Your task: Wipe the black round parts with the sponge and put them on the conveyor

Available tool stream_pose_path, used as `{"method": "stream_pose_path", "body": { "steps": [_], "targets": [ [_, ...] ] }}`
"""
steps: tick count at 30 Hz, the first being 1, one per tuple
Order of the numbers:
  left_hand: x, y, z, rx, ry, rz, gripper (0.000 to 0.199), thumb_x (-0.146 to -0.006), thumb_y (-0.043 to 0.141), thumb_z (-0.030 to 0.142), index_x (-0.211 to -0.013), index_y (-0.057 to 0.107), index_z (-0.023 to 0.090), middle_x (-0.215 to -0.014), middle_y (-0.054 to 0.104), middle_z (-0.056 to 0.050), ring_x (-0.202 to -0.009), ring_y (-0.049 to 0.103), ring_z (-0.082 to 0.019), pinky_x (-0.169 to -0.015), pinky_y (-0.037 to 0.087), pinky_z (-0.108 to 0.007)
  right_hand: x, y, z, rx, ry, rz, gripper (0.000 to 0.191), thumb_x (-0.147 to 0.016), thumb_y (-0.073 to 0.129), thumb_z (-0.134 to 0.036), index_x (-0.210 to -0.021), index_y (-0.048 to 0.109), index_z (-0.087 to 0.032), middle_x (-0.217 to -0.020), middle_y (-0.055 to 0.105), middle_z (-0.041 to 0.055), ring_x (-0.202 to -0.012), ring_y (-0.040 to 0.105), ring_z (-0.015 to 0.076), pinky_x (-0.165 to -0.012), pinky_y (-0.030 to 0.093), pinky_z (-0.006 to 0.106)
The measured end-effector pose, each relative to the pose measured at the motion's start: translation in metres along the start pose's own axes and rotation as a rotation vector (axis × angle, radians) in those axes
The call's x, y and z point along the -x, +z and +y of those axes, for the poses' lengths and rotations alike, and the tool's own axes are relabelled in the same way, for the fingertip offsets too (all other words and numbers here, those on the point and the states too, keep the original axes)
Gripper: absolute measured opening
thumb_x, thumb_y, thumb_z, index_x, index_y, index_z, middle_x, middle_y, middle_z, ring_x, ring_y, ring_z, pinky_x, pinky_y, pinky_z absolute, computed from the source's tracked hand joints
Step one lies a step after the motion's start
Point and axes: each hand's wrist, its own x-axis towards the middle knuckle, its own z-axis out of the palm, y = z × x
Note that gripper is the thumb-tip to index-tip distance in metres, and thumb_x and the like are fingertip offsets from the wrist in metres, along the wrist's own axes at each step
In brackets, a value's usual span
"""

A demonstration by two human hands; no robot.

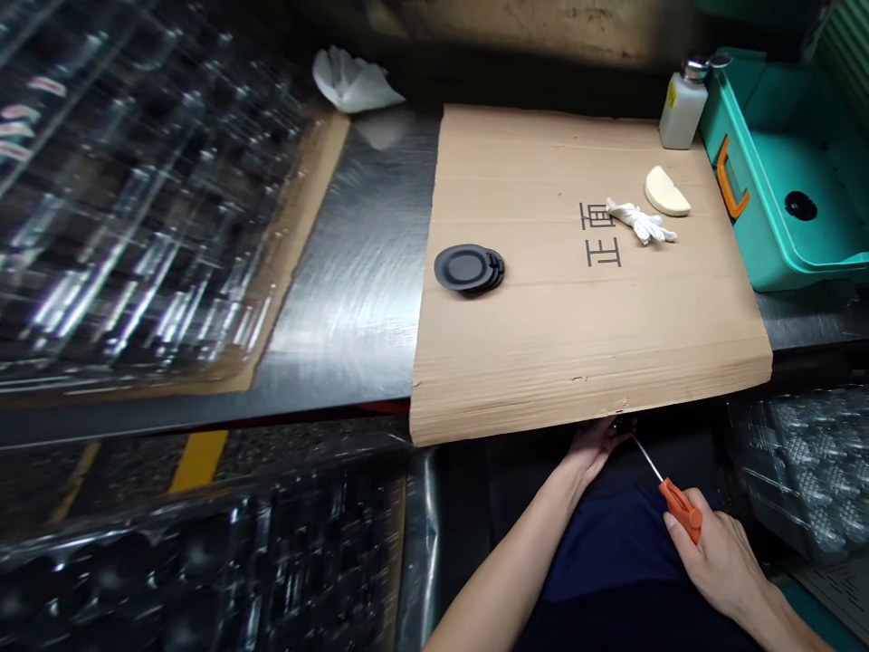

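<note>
- The right hand is closed around the handle of an orange-handled screwdriver, its thin steel shaft slanting toward the left hand.
- The left hand is curled around a small dark object, mostly hidden, just below the near edge of a cardboard sheet. The screwdriver's tip is just beside it.
- The sheet lies directly ahead of the hands on a steel bench, its near edge overhanging the bench.
- Well ahead and left of the hands, a stack of black round discs sits on the sheet.
- Farther ahead, to the right, lie a white glove, a cream sponge and a plastic bottle.
- Beyond the sheet's right edge stands a teal plastic bin.
- Right of the hands, below the bench, are stacked clear plastic trays.
</note>
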Motion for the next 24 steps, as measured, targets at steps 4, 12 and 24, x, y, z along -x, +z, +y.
{"method": "stream_pose_path", "body": {
  "steps": [4, 12, 24],
  "targets": [
    [0.008, 0.006, -0.007, -0.308, 0.22, -0.043, 0.046, -0.058, 0.093, 0.025, -0.099, 0.074, 0.015, -0.1, 0.077, -0.01, -0.099, 0.071, -0.027, -0.094, 0.055, -0.044, 0.001, -0.003, -0.001, -0.021, 0.015, 0.008, 0.028, -0.101, 0.031, -0.049, -0.099, 0.047, -0.026, -0.06, 0.058, -0.0039, -0.054, 0.06, 0.022, -0.056, 0.029, 0.029],
    [0.015, 0.01, -0.01, -0.555, 0.301, -0.033, 0.044, -0.062, 0.091, 0.031, -0.099, 0.074, 0.016, -0.099, 0.077, -0.011, -0.1, 0.071, -0.029, -0.093, 0.055, -0.042, 0.001, -0.003, 0.0, -0.004, 0.025, 0.017, 0.026, -0.102, 0.031, -0.046, -0.101, 0.047, -0.025, -0.064, 0.06, -0.0027, -0.058, 0.062, 0.0223, -0.06, 0.029, 0.029],
    [0.018, -0.007, 0.006, -0.005, -0.133, -0.036, 0.032, -0.094, 0.063, 0.026, -0.126, 0.061, 0.018, -0.112, 0.075, -0.014, -0.101, 0.074, -0.029, -0.088, 0.062, -0.044, 0.016, 0.01, 0.007, -0.006, -0.032, 0.04, 0.022, -0.099, 0.044, -0.043, -0.102, 0.057, -0.024, -0.077, 0.067, 0.0023, -0.073, 0.066, 0.0239, -0.071, 0.038, 0.031]
  ]
}}
